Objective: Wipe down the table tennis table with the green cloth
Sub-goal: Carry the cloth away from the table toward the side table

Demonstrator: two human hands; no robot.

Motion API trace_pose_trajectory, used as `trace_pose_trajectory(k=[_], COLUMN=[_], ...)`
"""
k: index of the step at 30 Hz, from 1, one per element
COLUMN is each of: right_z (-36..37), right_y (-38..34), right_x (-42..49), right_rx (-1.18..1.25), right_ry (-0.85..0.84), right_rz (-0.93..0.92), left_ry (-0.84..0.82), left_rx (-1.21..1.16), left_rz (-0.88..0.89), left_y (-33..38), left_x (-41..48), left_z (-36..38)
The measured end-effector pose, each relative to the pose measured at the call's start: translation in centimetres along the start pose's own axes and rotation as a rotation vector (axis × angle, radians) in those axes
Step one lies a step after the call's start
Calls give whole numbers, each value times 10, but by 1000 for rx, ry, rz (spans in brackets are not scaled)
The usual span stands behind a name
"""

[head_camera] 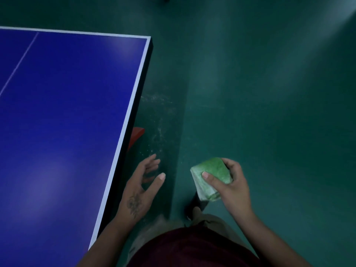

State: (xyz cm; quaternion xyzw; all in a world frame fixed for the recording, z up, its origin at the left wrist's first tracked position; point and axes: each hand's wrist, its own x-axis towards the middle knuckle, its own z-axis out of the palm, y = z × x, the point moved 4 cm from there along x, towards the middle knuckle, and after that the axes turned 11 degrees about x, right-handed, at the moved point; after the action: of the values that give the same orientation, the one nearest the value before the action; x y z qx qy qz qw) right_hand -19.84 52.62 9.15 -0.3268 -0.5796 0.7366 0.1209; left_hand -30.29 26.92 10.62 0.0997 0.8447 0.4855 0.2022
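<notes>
Right hand (229, 182) grips folded green cloth (211, 177) (left hand (141, 186) apart).

One table (67, 112), one green cloth (212, 176), left hand (142, 184), right hand (231, 187) — perhaps one shoe (192, 206).

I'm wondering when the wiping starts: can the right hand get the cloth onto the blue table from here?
Probably yes. The right hand grips the green cloth over the floor beside the table; only the open left hand hangs between them, and it could move aside.
</notes>
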Motion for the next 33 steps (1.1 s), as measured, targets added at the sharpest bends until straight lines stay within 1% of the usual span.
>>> trace_pose_trajectory(k=[6, 14, 17, 21, 23, 26, 33], right_z=[14, 47, 72, 103, 113, 123, 133], right_y=[-40, -72, -88, -112, -125, -142, -173], right_x=[96, 224, 274, 337, 361, 397, 489], right_rx=[-17, -37, -39, -40, -45, -66, -49], right_ry=[-70, -37, -23, 34, 61, 90, 129], right_rz=[11, 6, 4, 8, -22, -8, 5], left_ry=[51, 68, 33, -56, -75, -121, -144], left_rx=[-6, -17, -34, -9, -11, -31, 11], left_rz=[-12, -56, -53, -40, -11, -25, -2], left_y=[36, 46, 51, 67, 75, 86, 119], left_x=[82, 221, 284, 366, 402, 452, 557], left_z=[5, -16, -22, -39, -47, -56, -54])
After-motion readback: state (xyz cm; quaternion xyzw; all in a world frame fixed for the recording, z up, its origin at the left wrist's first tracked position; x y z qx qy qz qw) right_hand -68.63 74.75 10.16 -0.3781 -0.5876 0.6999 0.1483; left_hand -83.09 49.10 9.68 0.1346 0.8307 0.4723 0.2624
